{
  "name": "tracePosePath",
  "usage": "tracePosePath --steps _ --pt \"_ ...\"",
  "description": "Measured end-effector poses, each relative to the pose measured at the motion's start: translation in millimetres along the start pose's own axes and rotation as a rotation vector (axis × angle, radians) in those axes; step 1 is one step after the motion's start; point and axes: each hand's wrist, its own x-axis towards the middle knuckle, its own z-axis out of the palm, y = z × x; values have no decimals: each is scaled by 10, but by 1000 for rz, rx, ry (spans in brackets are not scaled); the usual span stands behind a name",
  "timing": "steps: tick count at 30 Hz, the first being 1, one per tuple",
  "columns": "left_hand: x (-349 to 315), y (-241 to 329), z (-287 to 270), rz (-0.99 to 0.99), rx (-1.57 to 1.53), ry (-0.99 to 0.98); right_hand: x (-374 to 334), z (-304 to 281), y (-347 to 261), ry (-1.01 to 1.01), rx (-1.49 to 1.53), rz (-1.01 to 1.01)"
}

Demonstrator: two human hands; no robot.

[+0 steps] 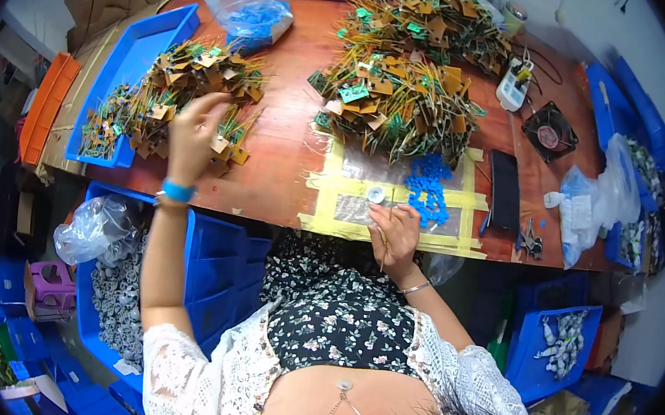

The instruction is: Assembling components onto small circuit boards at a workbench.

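Observation:
My right hand is at the table's front edge, its fingertips closed on a small white round part over a taped clear sheet. A thin strand shows by those fingers; I cannot make out what it belongs to. Small blue pieces lie heaped just right of the round part. My left hand is raised over the left pile of small brown circuit boards with wires. Its fingers are apart, and nothing shows between them. Two larger heaps of wired boards lie at the back middle.
A blue tray stands under the left pile. Behind it sits a bag of blue pieces. To the right are a power strip, a black fan, a dark pouch and a plastic bag. Below left, a blue crate holds grey parts.

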Motion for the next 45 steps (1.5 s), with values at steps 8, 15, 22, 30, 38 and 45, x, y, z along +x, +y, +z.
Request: tracePosePath --steps 8,15,22,30,38,45 --pt "760 -251 1505 -692 -718 -159 266 -148 -2 57 76 28" --pt "507 -102 1750 -284 -628 -170 394 -51 38 70 131 85" --pt "333 -36 1581 -360 -753 -124 966 79 22 57 62 15" --pt "284 32 1455 -618 -1142 -175 875 114 -20 104 70 54" --pt "142 222 1455 -120 -639 191 725 -51 -41 90 53 79" --pt "-544 412 1391 -151 -813 143 460 -173 -124 19 146 167"
